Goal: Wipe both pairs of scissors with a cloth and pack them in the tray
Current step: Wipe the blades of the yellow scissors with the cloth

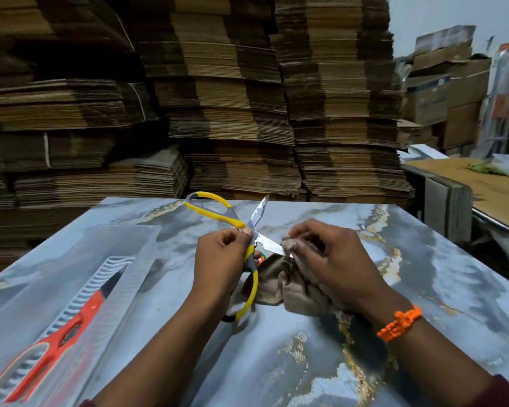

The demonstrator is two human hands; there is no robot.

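While the left hand grips the yellow scissors near the pivot, fingers clamped on the lower handle, the blades stand spread wide above the marbled desk. The right hand, fingers closed on the brown cloth, presses it around the tip of the lower blade. The orange scissors lie in the clear tray at the desk's left, well apart. An orange wristband circles the right wrist.
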